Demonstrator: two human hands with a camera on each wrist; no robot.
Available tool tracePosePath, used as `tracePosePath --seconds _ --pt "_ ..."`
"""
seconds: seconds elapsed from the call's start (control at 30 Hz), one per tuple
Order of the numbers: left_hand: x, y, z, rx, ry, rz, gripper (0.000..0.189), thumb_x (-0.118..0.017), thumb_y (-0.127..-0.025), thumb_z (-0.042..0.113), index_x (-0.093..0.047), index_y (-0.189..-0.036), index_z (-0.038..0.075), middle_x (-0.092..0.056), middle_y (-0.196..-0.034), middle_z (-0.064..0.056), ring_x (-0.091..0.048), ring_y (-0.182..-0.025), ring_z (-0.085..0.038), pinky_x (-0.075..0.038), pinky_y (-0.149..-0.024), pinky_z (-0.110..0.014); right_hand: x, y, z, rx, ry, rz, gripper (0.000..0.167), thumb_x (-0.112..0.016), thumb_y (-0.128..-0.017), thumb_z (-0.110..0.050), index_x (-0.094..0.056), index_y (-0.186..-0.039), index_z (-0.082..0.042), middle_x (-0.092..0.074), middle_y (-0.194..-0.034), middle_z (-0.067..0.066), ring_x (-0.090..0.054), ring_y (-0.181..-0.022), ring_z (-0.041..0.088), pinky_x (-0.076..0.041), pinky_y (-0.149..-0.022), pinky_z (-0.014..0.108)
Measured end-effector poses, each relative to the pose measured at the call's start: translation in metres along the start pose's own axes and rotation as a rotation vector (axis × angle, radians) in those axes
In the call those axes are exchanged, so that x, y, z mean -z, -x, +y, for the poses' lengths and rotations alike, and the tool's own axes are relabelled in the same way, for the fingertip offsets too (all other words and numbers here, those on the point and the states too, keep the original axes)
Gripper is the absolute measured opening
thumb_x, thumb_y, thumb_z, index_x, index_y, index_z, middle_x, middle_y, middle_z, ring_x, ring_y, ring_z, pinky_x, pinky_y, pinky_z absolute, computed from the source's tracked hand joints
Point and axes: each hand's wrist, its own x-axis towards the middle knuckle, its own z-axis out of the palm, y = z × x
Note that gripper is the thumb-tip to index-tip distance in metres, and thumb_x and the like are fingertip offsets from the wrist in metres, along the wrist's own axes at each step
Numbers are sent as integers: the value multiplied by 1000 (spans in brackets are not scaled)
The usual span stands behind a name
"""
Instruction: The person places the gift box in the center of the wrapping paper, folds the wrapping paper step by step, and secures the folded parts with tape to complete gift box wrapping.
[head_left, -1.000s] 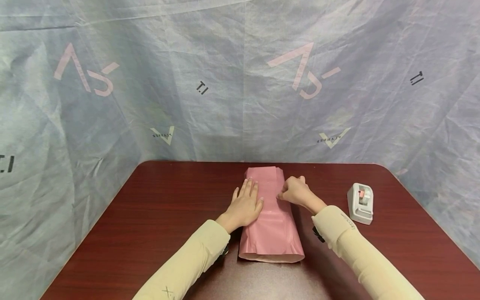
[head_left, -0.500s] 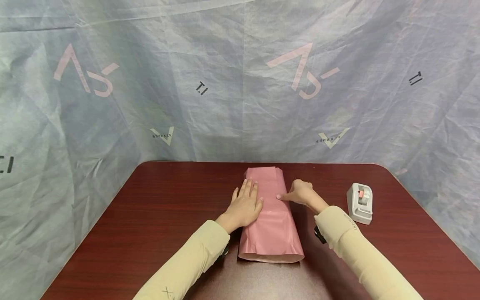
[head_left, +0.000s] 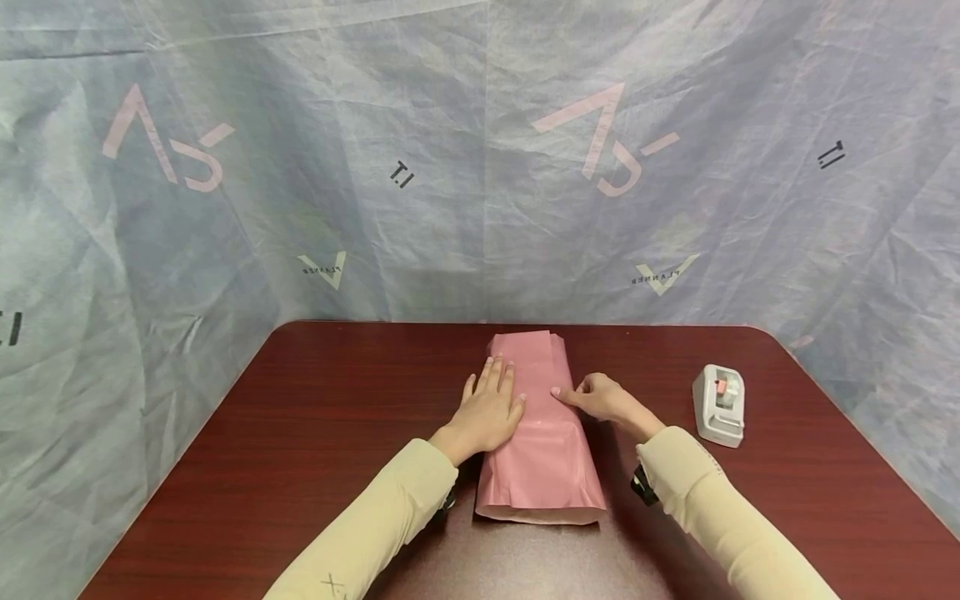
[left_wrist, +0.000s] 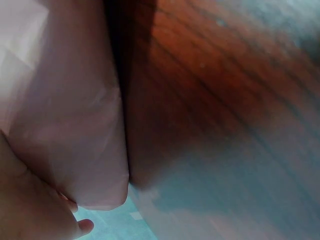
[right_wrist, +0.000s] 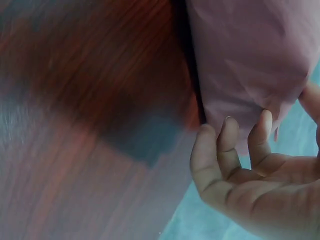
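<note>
Tabletop (head_left: 360, 383) — fingers (head_left: 506, 384) touch pink paper (head_left: 542, 454).

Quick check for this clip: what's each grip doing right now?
Left grip: open, palm down on the pink package.
Right grip: closed on the package's edge, thumb on top, fingers curled against the side.

A person's right hand (head_left: 603, 397) drops lower along the pink package (head_left: 540, 462), thumb straighter than a second earlier.
</note>
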Motion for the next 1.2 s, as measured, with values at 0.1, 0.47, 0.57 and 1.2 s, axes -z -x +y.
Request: tracePosePath --seconds 0.1,0.47,0.57,1.2 --pt "1 0 0 4 14 -9 64 -22 -98 45 -11 -147 6 -4 -154 -13 -3 -142 -28 -14 -110 -53 -2 3 2 44 5 44 38 -59 -86 -39 -50 -79 -2 -46 -66 3 -45 -61 15 -39 -56 28" --pt "0 1 -1 3 63 -7 68 -24 -96 51 -11 -147 8 -2 -154 -14 -1 -142 -29 -13 -110 -53 -7 19 19 598 130 217 40 -61 -87 -18 -52 -120 2 -49 -124 22 -46 -113 36 -37 -93 52" --pt "0 1 -1 7 73 -15 69 -24 -96 51 -10 -147 8 -1 -154 -13 0 -142 -29 -13 -110 -53 -8 23 26 673 139 175 42 -61 -87 -19 -53 -124 -2 -42 -134 21 -37 -124 38 -33 -97 56" --pt "10 4 -21 -162 216 -150 78 -36 -91 57 -4 -148 14 15 -153 -10 14 -140 -27 -5 -112 -51 -18 30 40 747 167 116 60 -68 -81 -25 -46 -134 -10 -29 -146 19 -24 -134 38 -24 -103 57"
